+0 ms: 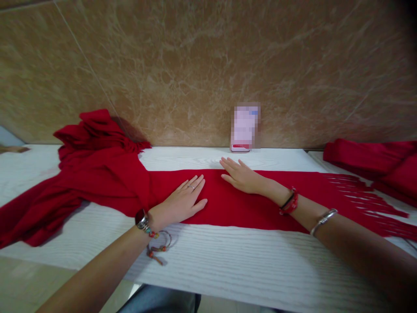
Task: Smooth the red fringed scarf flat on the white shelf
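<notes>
A long red scarf [247,213] lies spread across the white table, its fringed end toward the right. My left hand [184,200] rests flat on the scarf near its middle, fingers extended, a ring on one finger. Over the scarf's far edge, my right hand [241,174] is stretched out palm down with its fingers apart. Whether it touches the cloth or hovers just above, I cannot tell. Neither hand grips anything. To the left, the flat part runs into a loose, bunched heap of red cloth [107,174].
A phone [245,128] with a blurred screen leans against the brown marbled wall [182,69] behind the table. More folded red cloth [374,163] lies at the far right. The white wood-grain table [228,256] has its front edge close to my legs.
</notes>
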`<state>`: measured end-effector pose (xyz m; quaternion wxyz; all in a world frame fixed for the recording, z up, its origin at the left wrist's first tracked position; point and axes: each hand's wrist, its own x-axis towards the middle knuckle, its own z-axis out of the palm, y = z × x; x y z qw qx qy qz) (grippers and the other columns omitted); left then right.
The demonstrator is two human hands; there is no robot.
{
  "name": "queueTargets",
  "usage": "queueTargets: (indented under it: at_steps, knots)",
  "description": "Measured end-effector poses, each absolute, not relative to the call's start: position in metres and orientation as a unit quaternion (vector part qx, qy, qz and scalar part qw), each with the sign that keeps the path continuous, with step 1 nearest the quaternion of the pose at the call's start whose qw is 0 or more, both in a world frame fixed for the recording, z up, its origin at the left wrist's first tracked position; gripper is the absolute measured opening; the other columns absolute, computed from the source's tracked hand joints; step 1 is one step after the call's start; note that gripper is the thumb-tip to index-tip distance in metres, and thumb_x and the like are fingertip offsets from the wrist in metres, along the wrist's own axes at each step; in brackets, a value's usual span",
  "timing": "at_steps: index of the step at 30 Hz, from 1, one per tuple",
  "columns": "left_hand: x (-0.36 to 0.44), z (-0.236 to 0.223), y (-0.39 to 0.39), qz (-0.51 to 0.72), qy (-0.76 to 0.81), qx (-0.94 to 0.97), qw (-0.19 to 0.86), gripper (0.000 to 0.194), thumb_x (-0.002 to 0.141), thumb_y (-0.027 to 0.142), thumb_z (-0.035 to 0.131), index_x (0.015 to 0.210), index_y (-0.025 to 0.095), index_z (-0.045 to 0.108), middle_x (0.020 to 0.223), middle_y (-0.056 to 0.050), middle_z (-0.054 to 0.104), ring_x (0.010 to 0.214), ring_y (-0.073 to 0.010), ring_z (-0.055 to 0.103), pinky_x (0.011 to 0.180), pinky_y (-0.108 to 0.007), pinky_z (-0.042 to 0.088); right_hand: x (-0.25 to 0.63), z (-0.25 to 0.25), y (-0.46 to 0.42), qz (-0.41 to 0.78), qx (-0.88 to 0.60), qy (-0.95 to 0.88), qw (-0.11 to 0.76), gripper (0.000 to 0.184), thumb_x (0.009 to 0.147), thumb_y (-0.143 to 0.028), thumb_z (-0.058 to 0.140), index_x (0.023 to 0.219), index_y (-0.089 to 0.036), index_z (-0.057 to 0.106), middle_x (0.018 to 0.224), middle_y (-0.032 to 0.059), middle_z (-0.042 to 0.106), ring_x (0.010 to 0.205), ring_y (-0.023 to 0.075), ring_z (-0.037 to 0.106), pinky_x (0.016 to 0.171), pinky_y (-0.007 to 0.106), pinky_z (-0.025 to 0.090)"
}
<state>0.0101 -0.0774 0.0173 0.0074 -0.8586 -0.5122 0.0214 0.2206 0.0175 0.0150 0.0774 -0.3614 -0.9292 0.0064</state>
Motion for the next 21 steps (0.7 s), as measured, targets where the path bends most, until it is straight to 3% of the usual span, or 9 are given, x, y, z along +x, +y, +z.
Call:
queueTargets:
  at_steps: [3,8,12,17,21]
  knots:
    - [0.009,0.015,-0.076,0.012,-0.512,-0.859,0.015,0.057,0.090,0.042,0.027,0.135,0.006,0.024,0.144,-0.017,0.024,0.134,-0.0207,0.016,0.107,-0.033,0.019,0.215,0.022,0.006,0.016,-0.304,-0.946,0.108,0.054,0.093,-0.038,0.024,0.140,-0.011,0.022,0.146,0.0133,0.020,0.134,0.0243,0.014,0.106,0.049,0.019]
    - [0.009,0.014,-0.076,0.006,-0.507,-0.862,0.019,0.057,0.090,0.041,0.025,0.136,0.007,0.023,0.144,-0.017,0.023,0.134,-0.0202,0.017,0.106,-0.034,0.021,0.207,0.017,-0.006,0.063,-0.256,-0.963,0.047,0.053,0.093,-0.039,0.025,0.138,-0.012,0.028,0.144,0.0122,0.026,0.133,0.0234,0.018,0.106,0.050,0.018]
    - [0.009,0.015,-0.077,0.013,-0.511,-0.859,0.013,0.057,0.090,0.040,0.026,0.136,0.006,0.023,0.144,-0.017,0.023,0.134,-0.0208,0.017,0.106,-0.034,0.021,0.213,0.010,0.003,0.053,-0.283,-0.957,0.044,0.053,0.093,-0.040,0.023,0.139,-0.015,0.026,0.144,0.0119,0.025,0.132,0.0228,0.021,0.106,0.048,0.020]
    - [0.008,0.015,-0.076,0.012,-0.511,-0.860,0.013,0.058,0.090,0.039,0.027,0.136,0.005,0.023,0.144,-0.017,0.021,0.134,-0.0209,0.017,0.106,-0.034,0.021,0.230,0.010,0.018,0.029,-0.350,-0.935,0.039,0.054,0.092,-0.036,0.025,0.138,-0.006,0.027,0.143,0.0179,0.026,0.132,0.0259,0.022,0.105,0.048,0.023]
    - [0.007,0.014,-0.077,0.000,-0.510,-0.860,0.021,0.057,0.090,0.039,0.027,0.136,0.005,0.026,0.143,-0.017,0.023,0.133,-0.0217,0.019,0.105,-0.035,0.024,0.235,0.019,0.009,0.010,-0.380,-0.920,0.096,0.054,0.093,-0.035,0.025,0.138,-0.006,0.026,0.144,0.0189,0.022,0.133,0.0278,0.018,0.104,0.051,0.023]
